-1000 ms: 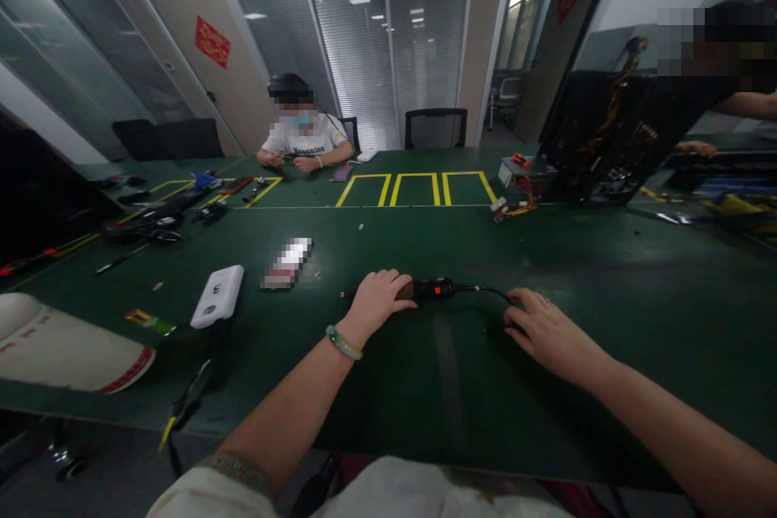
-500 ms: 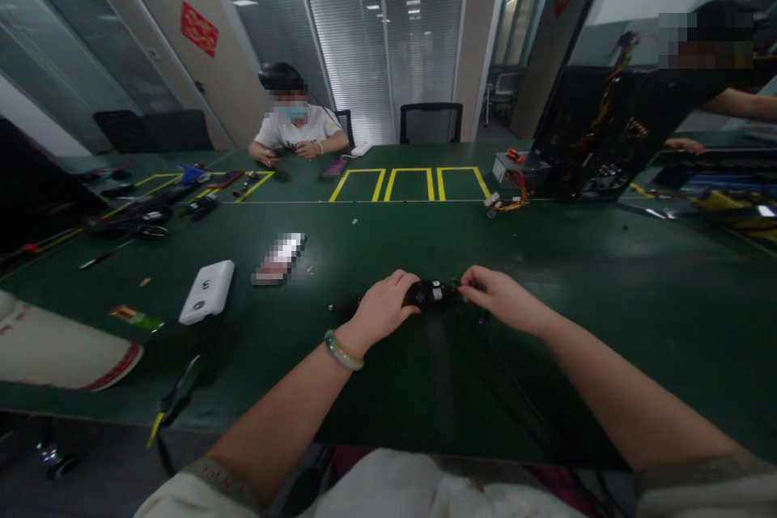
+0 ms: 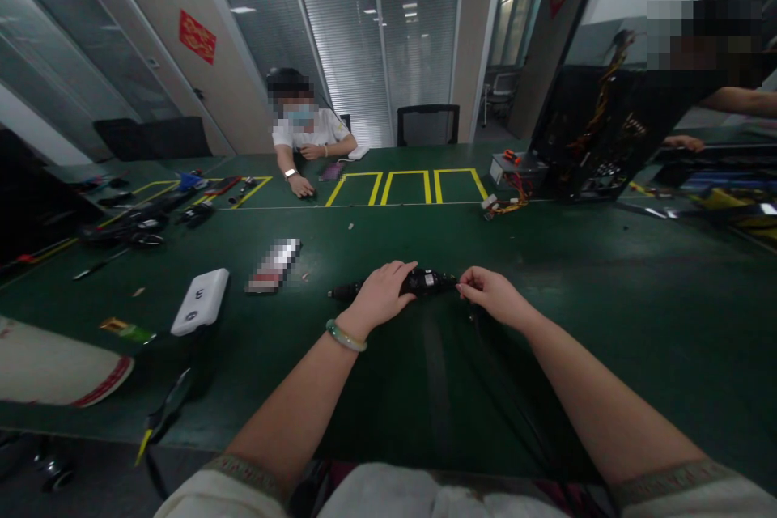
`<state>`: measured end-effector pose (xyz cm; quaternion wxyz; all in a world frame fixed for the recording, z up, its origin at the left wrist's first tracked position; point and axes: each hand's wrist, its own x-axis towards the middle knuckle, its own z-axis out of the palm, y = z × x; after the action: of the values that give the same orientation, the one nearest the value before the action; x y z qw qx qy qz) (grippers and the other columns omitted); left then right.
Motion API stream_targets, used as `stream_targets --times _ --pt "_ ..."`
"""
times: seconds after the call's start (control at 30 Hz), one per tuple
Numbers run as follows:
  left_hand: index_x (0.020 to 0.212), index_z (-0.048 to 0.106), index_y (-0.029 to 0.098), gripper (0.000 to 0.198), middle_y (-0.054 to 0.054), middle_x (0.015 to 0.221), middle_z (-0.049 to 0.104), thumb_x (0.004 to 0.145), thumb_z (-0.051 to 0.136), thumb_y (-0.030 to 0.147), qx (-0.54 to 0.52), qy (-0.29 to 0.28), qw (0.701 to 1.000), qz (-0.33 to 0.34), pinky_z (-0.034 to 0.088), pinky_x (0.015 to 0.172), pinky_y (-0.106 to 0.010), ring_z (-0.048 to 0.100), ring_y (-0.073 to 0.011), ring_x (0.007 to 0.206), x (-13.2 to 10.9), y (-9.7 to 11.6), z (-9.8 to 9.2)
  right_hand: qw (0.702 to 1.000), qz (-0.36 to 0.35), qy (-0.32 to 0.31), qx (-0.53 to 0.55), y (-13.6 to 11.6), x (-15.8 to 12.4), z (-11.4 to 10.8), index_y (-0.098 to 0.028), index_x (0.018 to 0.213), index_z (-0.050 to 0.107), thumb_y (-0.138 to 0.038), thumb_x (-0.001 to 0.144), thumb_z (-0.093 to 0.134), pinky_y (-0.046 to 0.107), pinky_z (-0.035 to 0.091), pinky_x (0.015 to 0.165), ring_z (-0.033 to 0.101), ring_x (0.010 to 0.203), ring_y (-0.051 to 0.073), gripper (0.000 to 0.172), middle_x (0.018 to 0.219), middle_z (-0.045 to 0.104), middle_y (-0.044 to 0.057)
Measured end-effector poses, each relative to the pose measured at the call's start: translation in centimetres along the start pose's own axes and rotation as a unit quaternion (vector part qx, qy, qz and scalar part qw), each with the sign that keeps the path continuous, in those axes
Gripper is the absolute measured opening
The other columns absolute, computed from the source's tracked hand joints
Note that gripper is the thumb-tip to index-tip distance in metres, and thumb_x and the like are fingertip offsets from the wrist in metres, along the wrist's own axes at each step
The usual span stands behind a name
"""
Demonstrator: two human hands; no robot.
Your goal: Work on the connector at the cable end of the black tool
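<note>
Evidently, the insides of the white cup at the left edge of the frame are turned out of sight, so its contents cannot be told. At the upper right, a black computer case stands open with yellowish wires inside; beside it sits a small metal box, loose wires trailing from it onto the green table.

Compared with a second ago, the person's right hand has moved in from farther right along the cable to the end of the black tool. An orange mark showed on the tool then; now a white label faces up. Across the table, a co-worker's hand has come forward onto the surface.

The tool lies sideways at the centre of the frame, dark and long, narrowing at both ends, with a small metallic tip on the left. The left hand is wrapped over its middle, fingers gripping it. The right thumb and forefinger pinch the cable just beside the tool's right end.
</note>
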<state>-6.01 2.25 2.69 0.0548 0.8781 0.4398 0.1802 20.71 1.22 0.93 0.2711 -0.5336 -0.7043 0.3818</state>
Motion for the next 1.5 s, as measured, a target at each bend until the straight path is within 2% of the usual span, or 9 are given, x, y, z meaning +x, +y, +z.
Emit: stream_targets --times 0.1,0.27,0.43,0.5,0.7,0.83,1.1,1.3,1.5 --pt "0.137 0.041 0.024 0.055 -0.008 0.126 0.052 0.088 0.061 0.037 0.003 0.012 1.000 0.001 0.042 0.100 -0.042 0.052 -0.0249 0.114 0.4 1.2 0.4 1.000 -0.017 0.017 0.016 0.6 0.1 0.2 -0.019 0.096 0.058 -0.039 0.088 0.056 0.027 0.045 0.064 0.061 0.071 0.015 0.021 0.081 0.067 0.000" --pt "0.121 0.055 0.021 0.035 -0.008 0.114 0.059 0.093 0.052 0.043 0.020 0.000 0.999 -0.029 0.044 0.092 -0.042 0.056 -0.0251 0.106 2.6 2.8 1.7 0.999 -0.012 0.045 0.000 0.6 0.1 0.3 -0.019 0.093 0.061 -0.043 0.088 0.056 0.028 0.045 0.063 0.060 0.071 0.016 0.024 0.080 0.066 0.001" --pt "0.110 0.057 0.020 0.031 -0.005 0.107 0.058 0.086 0.065 0.039 0.015 0.026 0.999 -0.035 0.045 0.087 -0.038 0.056 -0.0232 0.099 2.5 4.0 1.9 0.999 -0.025 0.029 -0.028 -0.2 -0.6 -1.0 -0.020 0.091 0.064 -0.042 0.086 0.058 0.029 0.045 0.065 0.060 0.075 0.018 0.023 0.083 0.067 0.002" --pt "0.107 0.056 0.021 0.031 -0.003 0.107 0.056 0.084 0.068 0.037 0.005 0.023 0.999 -0.021 0.045 0.085 -0.036 0.056 -0.0211 0.096 1.5 4.6 1.4 0.998 -0.038 0.004 -0.048 -0.6 -1.0 -1.7 -0.020 0.089 0.066 -0.040 0.085 0.061 0.030 0.044 0.070 0.061 0.078 0.018 0.021 0.085 0.068 0.002" --pt "0.120 0.052 0.024 0.042 -0.005 0.113 0.057 0.084 0.068 0.039 0.005 0.006 1.000 0.002 0.044 0.088 -0.040 0.052 -0.0241 0.103 -1.6 6.2 0.7 0.986 -0.030 -0.160 -0.024 -1.5 -2.3 -2.6 -0.020 0.091 0.065 -0.038 0.084 0.062 0.028 0.046 0.066 0.063 0.075 0.017 0.020 0.083 0.070 0.001" --pt "0.124 0.051 0.023 0.041 -0.006 0.115 0.057 0.088 0.063 0.037 -0.003 0.009 1.000 -0.005 0.044 0.092 -0.040 0.052 -0.0241 0.108 -2.0 5.9 1.8 0.983 -0.006 -0.180 -0.026 -1.3 -2.4 -2.3 -0.021 0.091 0.064 -0.036 0.083 0.062 0.027 0.046 0.065 0.065 0.075 0.018 0.017 0.083 0.072 0.002" --pt "0.123 0.054 0.024 0.041 -0.006 0.112 0.058 0.086 0.065 0.037 0.006 0.008 0.999 0.030 0.047 0.090 -0.038 0.056 -0.0230 0.104 -1.3 4.4 2.2 0.980 0.010 -0.124 -0.156 -1.3 -2.0 -1.0 -0.022 0.086 0.064 -0.031 0.081 0.063 0.025 0.041 0.059 0.063 0.070 0.017 0.011 0.079 0.069 0.001" --pt "0.120 0.056 0.024 0.040 -0.004 0.114 0.059 0.083 0.067 0.032 0.001 0.009 0.998 0.060 0.046 0.093 -0.038 0.057 -0.0209 0.104 -0.6 2.4 1.5 0.984 -0.012 -0.079 -0.157 -1.7 -1.9 0.1 -0.023 0.088 0.063 -0.027 0.083 0.060 0.023 0.041 0.059 0.061 0.069 0.015 0.007 0.078 0.067 -0.001" --pt "0.115 0.055 0.023 0.032 -0.004 0.113 0.059 0.085 0.062 0.021 -0.009 0.021 0.999 0.049 0.045 0.095 -0.038 0.056 -0.0212 0.107 0.1 3.5 1.8 0.977 -0.066 0.000 -0.201 -1.9 -1.5 0.7 -0.023 0.085 0.063 -0.026 0.081 0.061 0.024 0.037 0.058 0.059 0.068 0.014 0.005 0.076 0.065 -0.003"
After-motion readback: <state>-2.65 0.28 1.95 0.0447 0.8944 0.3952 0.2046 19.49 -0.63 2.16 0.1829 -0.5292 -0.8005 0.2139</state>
